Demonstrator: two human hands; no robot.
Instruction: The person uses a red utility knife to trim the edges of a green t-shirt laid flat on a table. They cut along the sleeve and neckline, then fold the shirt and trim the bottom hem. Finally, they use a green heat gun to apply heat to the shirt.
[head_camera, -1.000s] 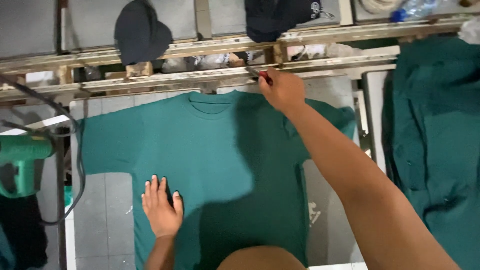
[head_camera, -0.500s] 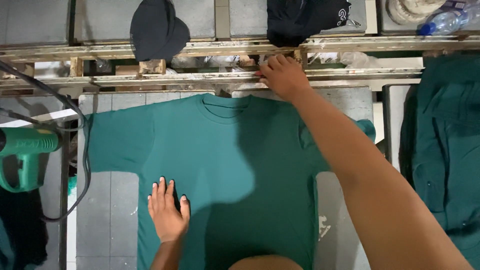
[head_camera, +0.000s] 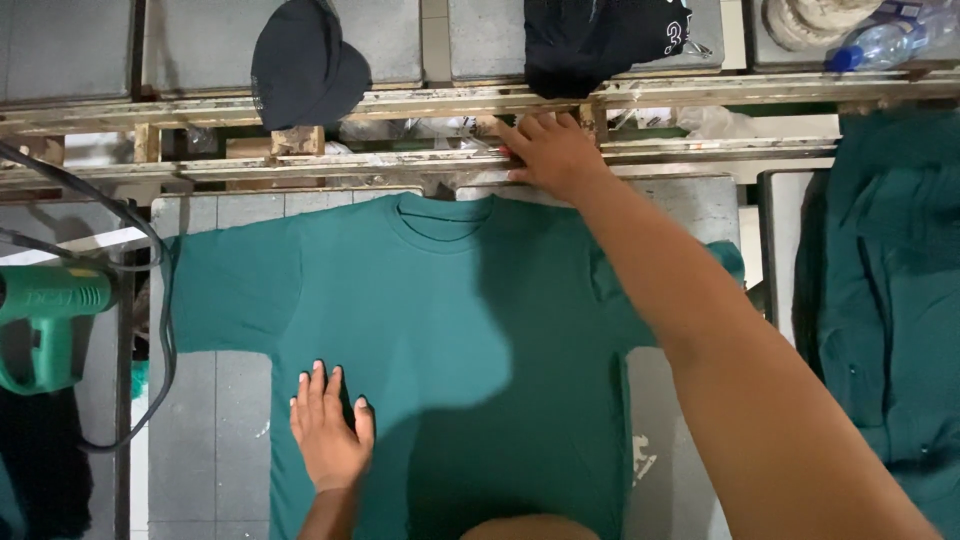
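From the head view I see the green T-shirt (head_camera: 450, 330) spread flat on the grey desk (head_camera: 215, 440), collar toward the wooden rail (head_camera: 300, 165), its long axis running from the rail back toward me. My left hand (head_camera: 328, 432) presses flat on the shirt's lower left edge, fingers spread. My right hand (head_camera: 552, 152) reaches just past the collar to the rail, fingers curled on something small and red; I cannot tell whether it pinches it. A green heat gun (head_camera: 50, 320) lies left of the shirt.
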